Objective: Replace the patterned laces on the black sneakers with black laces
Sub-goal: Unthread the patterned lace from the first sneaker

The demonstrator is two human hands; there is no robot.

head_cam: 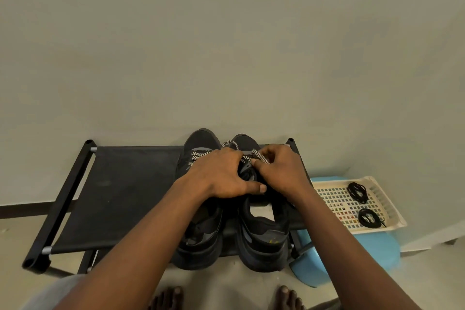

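Pale floor runs along the bottom of the view, where the person's bare toes show just in front of a low black bench that stands against a plain grey-green wall. On the right half of the bench sit two black sneakers side by side, heels toward the person: the left sneaker and the right sneaker, whose open collar shows a pale insole. Both forearms reach over the shoes. The left hand lies over the tongues, fingers curled down onto the right sneaker's lacing, thumb stretched toward the other hand. The right hand is closed, pinching a strand of the black-and-white patterned lace between thumb and fingers; a loop of that lace rises beyond the knuckles, and more patterned lace crosses the left sneaker. Right of the bench, a cream perforated plastic basket rests on a light blue stool. Inside it lie two separate coiled bundles of black laces, the nearer and the farther.
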